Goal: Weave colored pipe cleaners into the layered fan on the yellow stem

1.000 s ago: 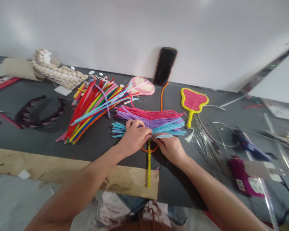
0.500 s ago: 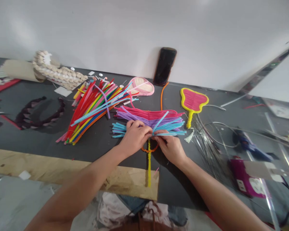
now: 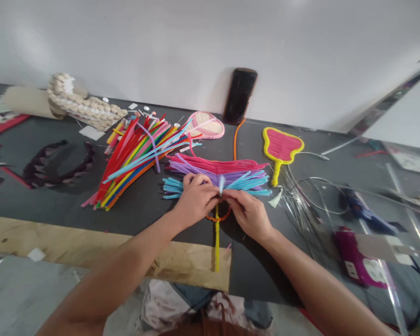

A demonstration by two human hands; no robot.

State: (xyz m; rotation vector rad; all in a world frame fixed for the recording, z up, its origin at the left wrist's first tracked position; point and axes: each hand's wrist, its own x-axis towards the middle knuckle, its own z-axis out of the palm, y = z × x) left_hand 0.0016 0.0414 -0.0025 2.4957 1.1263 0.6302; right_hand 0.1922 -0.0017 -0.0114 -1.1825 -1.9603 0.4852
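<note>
Rows of pipe cleaners lie crosswise on the dark table: red ones (image 3: 238, 165) at the back, purple ones (image 3: 196, 170) in the middle, light blue ones (image 3: 254, 183) nearest me. At their centre my left hand (image 3: 198, 198) is closed on the light blue pipe cleaners. My right hand (image 3: 247, 210) pinches there too, its fingertips close to the left ones. A blurred light blue end (image 3: 221, 184) sticks up between the hands. Below them an orange twisted loop (image 3: 213, 218) and a yellow twisted stem (image 3: 217, 245) run toward me. The fingertips' exact grip is hidden.
A multicoloured bundle of pipe cleaners (image 3: 133, 168) lies to the left. A phone (image 3: 240, 95) leans on the wall. To the right are a pink-and-yellow fan (image 3: 283, 145), wires (image 3: 301, 219) and a magenta tool (image 3: 359, 261). A dark headband (image 3: 58, 175) lies far left.
The light blue end between my hands has swung from leaning right to nearly upright. My right fingers have shifted slightly; the rows of pipe cleaners stay in place.
</note>
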